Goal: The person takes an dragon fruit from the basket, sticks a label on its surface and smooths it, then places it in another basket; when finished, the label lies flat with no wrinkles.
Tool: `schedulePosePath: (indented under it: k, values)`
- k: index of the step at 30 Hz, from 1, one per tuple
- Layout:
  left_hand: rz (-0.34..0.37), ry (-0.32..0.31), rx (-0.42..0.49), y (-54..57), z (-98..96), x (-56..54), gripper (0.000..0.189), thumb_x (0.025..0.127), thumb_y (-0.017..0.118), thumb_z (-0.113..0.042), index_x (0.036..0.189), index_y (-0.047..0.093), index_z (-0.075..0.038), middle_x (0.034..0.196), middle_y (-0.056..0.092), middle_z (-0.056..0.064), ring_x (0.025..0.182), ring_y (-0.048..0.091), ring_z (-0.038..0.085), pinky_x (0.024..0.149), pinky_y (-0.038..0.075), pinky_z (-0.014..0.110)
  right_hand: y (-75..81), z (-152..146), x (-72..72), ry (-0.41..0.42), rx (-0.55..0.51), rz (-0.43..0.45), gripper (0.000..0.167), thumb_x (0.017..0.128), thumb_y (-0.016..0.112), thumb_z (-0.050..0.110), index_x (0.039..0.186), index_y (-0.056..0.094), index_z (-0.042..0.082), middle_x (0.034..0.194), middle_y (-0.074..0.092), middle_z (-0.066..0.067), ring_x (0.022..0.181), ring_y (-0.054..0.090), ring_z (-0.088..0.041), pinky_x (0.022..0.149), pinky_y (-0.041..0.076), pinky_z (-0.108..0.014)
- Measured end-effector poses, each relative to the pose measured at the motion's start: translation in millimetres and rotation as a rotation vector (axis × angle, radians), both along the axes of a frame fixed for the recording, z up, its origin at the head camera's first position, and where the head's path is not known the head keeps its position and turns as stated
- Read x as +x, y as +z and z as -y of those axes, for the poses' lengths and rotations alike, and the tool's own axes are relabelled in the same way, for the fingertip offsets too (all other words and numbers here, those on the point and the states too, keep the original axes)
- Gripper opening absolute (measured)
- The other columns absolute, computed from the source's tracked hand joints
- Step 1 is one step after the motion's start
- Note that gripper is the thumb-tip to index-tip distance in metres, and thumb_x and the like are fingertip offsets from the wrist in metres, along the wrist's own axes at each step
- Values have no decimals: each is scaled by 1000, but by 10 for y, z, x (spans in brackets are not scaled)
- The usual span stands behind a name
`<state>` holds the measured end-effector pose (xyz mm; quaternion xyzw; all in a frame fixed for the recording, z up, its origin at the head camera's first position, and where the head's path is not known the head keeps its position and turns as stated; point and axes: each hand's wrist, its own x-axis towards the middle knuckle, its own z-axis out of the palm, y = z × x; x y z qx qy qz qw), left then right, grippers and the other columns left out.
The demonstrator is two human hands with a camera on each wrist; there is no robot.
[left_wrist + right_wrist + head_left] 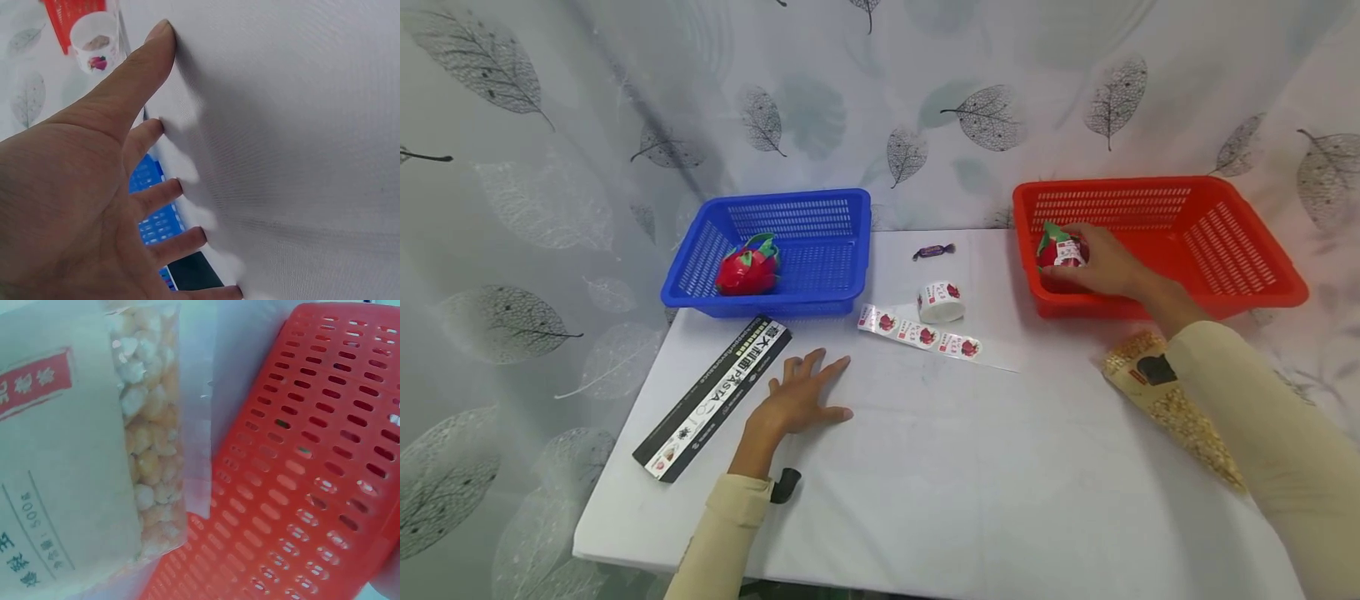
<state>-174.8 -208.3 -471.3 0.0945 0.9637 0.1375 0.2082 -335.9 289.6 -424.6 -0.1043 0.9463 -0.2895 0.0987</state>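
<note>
Dragon fruit (1060,252), right grip (1107,263) grasping, near red basket's left edge (1027,243), room rightward; left grip (797,400) released

A long, narrow black pasta box (713,398) lies slantwise on the left side of the white-covered table (940,483), a white panel running along its top with "PASTA" among dark characters and small pictures at the near end. Near the table's far edge, around the middle, rests a small purple-wrapped candy (934,251), both wrapper ends twisted. A clear bag of yellow corn kernels (1180,421) lies aslant along the right side — its pale label, seen close from the right wrist, carries a red block and "500g". Behind and beside everything hangs a pale curtain (835,100) — printed with lacy dark leaves and fainter greenish ones.
</note>
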Motion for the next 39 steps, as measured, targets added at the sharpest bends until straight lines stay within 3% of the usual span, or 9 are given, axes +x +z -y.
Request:
schedulePosePath:
  k: [8,16,20,28,34,39]
  values:
    - [-11,0,-4,22,56,-16,90,94,77,-52,169,31,-31,175,19,14,155,18,48,114,26,81,289,470,9,-7,-32,-156,88,98,73,39,166,27,9,164,32,-26,147,31,-48,106,44,-76]
    - [-12,-6,-1,40,53,-34,88,95,76,-51,169,30,-31,175,18,14,156,16,48,115,24,81,413,1261,65,42,-165,-199,79,97,74,37,164,36,16,171,30,-15,159,24,-38,122,29,-71]
    - [-11,-7,-2,21,32,-48,88,95,76,-52,169,30,-32,176,18,13,157,16,48,116,24,80,347,1569,79,79,-230,-186,74,100,71,37,163,39,14,171,32,-14,159,26,-36,124,28,-67]
    - [-3,7,-5,-52,30,4,88,94,77,-52,168,33,-33,175,20,13,157,17,47,116,23,81,38,2203,204,170,-253,-198,64,104,65,38,159,45,11,171,35,-12,159,29,-34,127,27,-60]
    - [-8,11,-10,-49,31,28,87,94,76,-54,168,33,-34,175,20,12,157,18,47,116,24,80,-123,2608,264,168,-188,-193,65,105,59,49,161,46,18,175,29,-7,161,25,-34,127,26,-63]
    - [-11,7,6,-16,-12,35,87,94,76,-54,167,34,-34,175,20,12,157,18,47,116,24,81,-181,2762,255,141,-178,-199,66,105,60,51,162,45,21,175,28,-4,162,24,-33,125,29,-63]
